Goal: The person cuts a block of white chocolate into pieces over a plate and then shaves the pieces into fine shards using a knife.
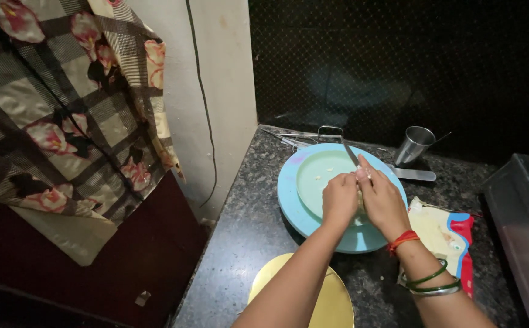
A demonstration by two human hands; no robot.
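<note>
Both my hands meet over a light blue plate [292, 194] on a dark speckled counter [246, 231]. My right hand [381, 197] grips a knife [350, 152] whose blade points away from me over the plate. My left hand [339, 200] pinches a small pale piece of food against the blade; the piece is mostly hidden between my fingers. A few pale crumbs lie on the plate. My right wrist wears a red thread and green bangles.
A steel cup [414, 144] and a flat metal utensil [414, 175] lie behind the plate. A yellow round plate [331, 304] sits near me. A food packet [450, 234] lies at right, beside a dark tray [522, 212]. Patterned cloth [64, 121] hangs at left.
</note>
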